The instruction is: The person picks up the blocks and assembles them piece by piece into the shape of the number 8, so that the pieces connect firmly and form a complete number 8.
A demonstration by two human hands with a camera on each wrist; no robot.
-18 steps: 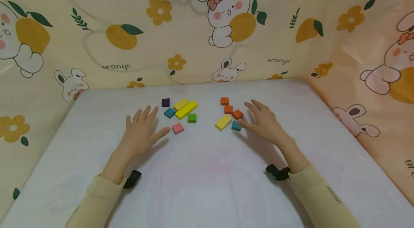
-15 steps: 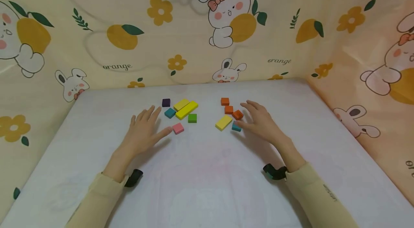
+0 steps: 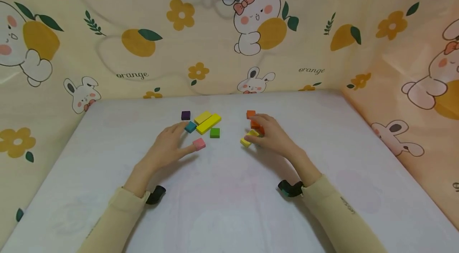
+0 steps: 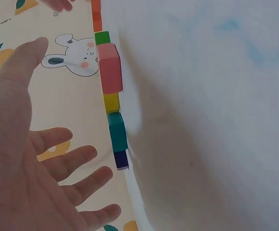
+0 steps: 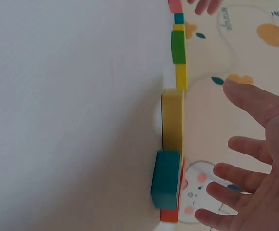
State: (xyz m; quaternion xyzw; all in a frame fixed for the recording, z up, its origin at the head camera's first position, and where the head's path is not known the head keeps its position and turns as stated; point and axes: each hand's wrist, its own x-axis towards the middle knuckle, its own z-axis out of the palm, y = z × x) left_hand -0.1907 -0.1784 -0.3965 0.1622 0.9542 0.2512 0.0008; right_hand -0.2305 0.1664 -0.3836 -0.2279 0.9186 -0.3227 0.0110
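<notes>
My left hand (image 3: 163,149) hovers beside the left group of blocks, fingers spread. Nearest to it are a pink block (image 3: 199,144), in line with the thumb, and a teal block (image 3: 191,127) by the fingertips. A purple block (image 3: 185,115), two yellow blocks (image 3: 209,124) and a green block (image 3: 214,133) lie around them. Over the right group is my right hand (image 3: 272,137), partly hiding several orange blocks (image 3: 251,114) and a pale yellow block (image 3: 245,142). A second teal block (image 5: 166,180) shows in the right wrist view. Neither hand holds anything.
The blocks lie flat on a white-covered table (image 3: 222,201). Behind it hangs a cream cloth (image 3: 211,46) printed with rabbits and oranges, which also runs along both sides. A dark device (image 3: 155,195) sits at each wrist.
Both hands have moved inward: the left hand to the right, up to the pink and teal blocks, the right hand leftward over the orange and yellow blocks. The blocks stay in place.
</notes>
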